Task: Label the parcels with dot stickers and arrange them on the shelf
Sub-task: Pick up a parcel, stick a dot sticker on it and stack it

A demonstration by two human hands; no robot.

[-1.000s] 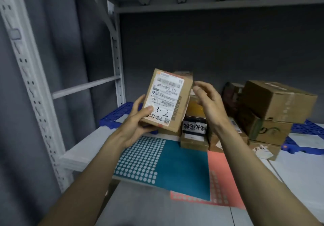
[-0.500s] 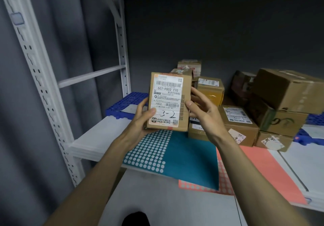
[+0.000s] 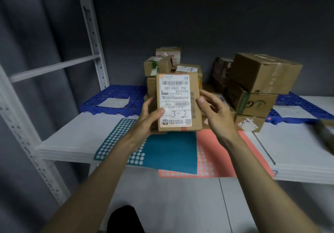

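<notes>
I had the parcel (image 3: pixel 178 102) upright now — no more tilt — label marked 3-2 facing me. Left hand (image 3: pixel 150 118) gripped its left edge, right hand (image 3: pixel 215 111) its right, above the teal sticker sheet (image 3: pixel 162 151) — readable, ready for a dot.

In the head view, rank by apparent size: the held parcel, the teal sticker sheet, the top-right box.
1. Teal sticker sheet.
2-3. Top-right box and held parcel: they look alike, and the parcel is nearer the camera, so no ranking.
</notes>
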